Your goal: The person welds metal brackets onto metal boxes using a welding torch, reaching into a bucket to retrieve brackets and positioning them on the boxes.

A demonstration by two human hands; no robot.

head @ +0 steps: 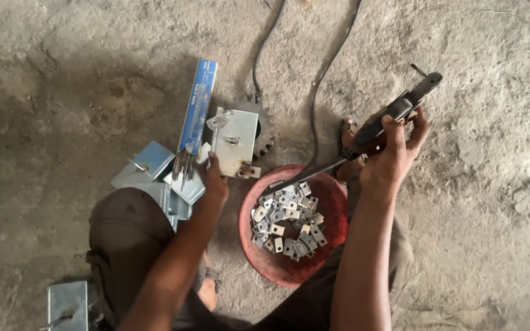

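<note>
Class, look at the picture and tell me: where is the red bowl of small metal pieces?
In the head view, the red bowl sits on the concrete floor at lower centre, between the person's knees, just below the metal plate.

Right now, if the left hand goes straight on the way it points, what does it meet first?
The left hand points up the picture and already touches the lower edge of the grey metal box. Going on, it would press into that box first; the toothed gear lies beyond it. Depth is hard to judge.
</note>
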